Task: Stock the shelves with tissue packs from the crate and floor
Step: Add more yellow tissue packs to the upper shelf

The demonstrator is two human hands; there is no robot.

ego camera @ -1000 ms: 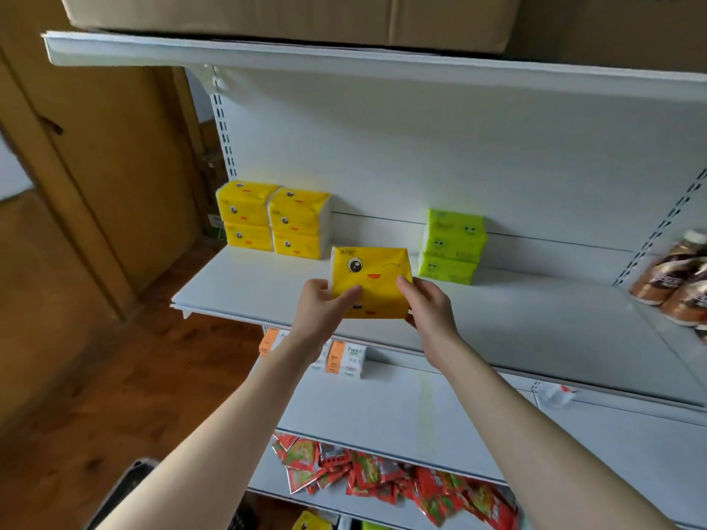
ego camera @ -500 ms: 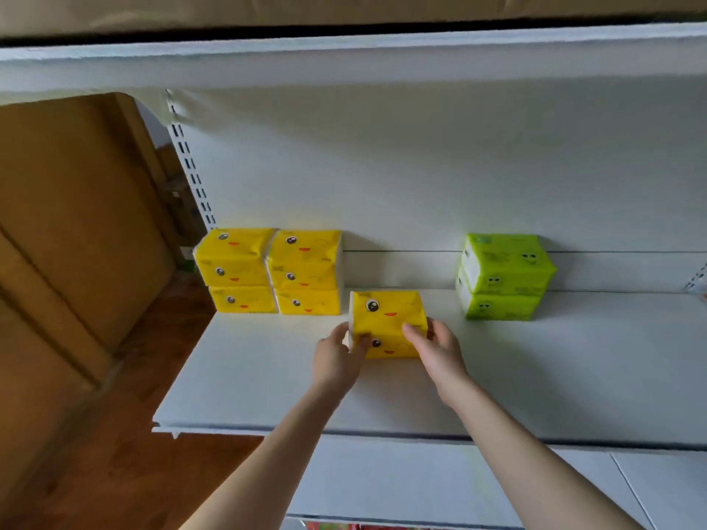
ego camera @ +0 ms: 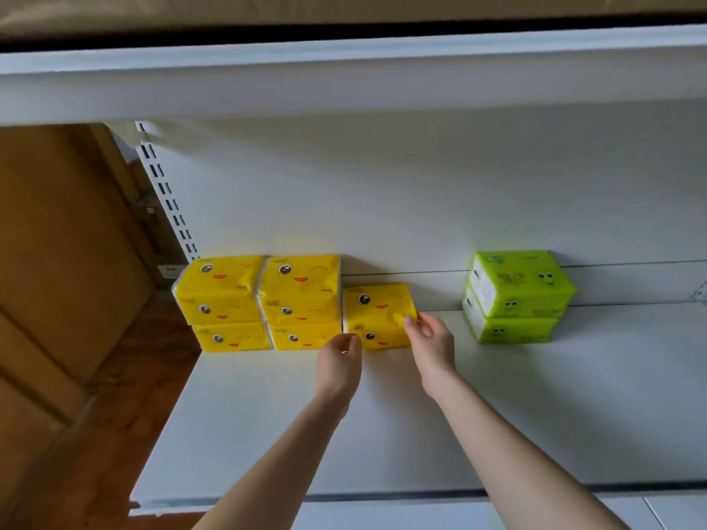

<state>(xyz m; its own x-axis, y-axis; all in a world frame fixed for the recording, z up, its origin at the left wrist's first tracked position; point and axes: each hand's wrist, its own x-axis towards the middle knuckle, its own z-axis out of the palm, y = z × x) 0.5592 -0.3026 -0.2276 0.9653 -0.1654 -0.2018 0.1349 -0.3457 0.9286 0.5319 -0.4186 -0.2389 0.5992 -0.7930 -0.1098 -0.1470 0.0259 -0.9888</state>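
Single yellow pack (ego camera: 378, 315) sits flat on the white shelf (ego camera: 382, 434), pushed against the back panel. Its left side touches the second of two yellow stacks (ego camera: 300, 300) (each two packs high, smiley print facing out).

Right hand (ego camera: 432, 350): thumb on the pack's front face, fingers (ego camera: 424, 321) round its right end, pinching it.

Left hand (ego camera: 338, 363): fingers curled at the pack's lower front-left corner. Contact looks likely, but I can't tell if it's an actual grip.

Green stack (ego camera: 516, 296), two packs high, stands well apart to the right on the same shelf. Wooden floor (ego camera: 126, 395) shows at left.
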